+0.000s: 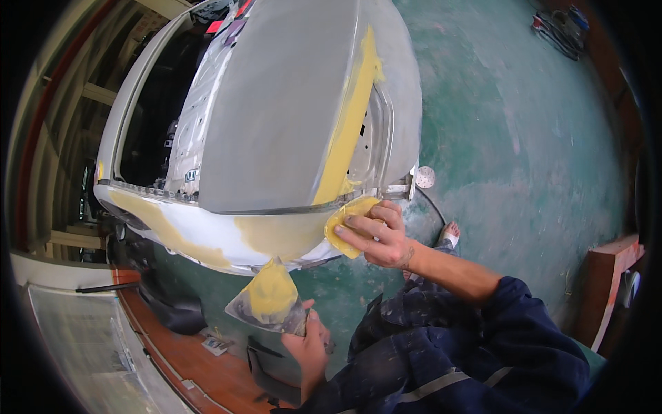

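My left hand (310, 345) holds a metal putty blade (269, 297) by its handle, with yellow filler spread on its face. My right hand (383, 238) grips a flexible yellow spreader (334, 238) against the near right corner of a grey car body (279, 110), its fingertips over the spreader. A long strip of yellow filler (338, 152) runs along the panel above that hand. More yellow patches (165, 221) and a white area lie along the curved near edge. The part of the car under the spreader is hidden.
Black plastic parts (169, 307) lie at lower left beside a framed pane (76, 331). A red-edged block (614, 276) stands at right; a machine with a coiled hose (562, 34) is at back right. My foot (449, 233) shows on the green floor (517, 138), near a cable.
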`<action>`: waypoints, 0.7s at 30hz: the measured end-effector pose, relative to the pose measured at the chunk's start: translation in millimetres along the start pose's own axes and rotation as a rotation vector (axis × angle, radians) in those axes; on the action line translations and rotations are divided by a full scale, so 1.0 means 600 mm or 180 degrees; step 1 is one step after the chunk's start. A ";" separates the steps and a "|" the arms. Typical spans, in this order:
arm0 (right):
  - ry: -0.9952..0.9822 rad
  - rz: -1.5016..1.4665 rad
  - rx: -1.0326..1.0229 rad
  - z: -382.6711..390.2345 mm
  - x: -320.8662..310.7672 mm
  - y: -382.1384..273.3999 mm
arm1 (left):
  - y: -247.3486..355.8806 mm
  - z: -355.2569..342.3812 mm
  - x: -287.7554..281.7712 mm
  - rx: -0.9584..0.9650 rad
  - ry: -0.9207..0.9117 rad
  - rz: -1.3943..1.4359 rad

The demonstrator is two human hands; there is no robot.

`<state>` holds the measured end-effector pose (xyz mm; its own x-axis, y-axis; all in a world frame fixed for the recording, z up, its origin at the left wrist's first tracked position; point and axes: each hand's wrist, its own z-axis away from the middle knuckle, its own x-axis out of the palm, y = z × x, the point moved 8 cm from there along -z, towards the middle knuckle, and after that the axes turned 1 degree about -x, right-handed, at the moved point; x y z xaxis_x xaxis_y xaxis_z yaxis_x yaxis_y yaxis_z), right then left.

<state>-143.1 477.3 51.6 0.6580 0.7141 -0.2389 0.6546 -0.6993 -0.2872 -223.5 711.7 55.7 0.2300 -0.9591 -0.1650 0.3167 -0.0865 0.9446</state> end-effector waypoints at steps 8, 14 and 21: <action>0.0025 0.0269 -0.1244 -0.039 0.039 0.035 | -0.053 0.031 -0.015 -0.0278 -0.0096 0.0007; -0.0274 0.0222 -0.1463 -0.028 0.048 0.037 | -0.072 0.040 0.001 -0.0409 -0.0167 -0.0001; -0.0143 0.0101 -0.1465 -0.043 0.028 0.037 | -0.066 0.042 0.025 -0.0343 -0.0066 0.0052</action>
<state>-108.1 472.9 65.2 0.6704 0.6857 -0.2836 0.7381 -0.6554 0.1603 -255.6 693.9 23.2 0.2172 -0.9656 -0.1427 0.4103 -0.0424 0.9110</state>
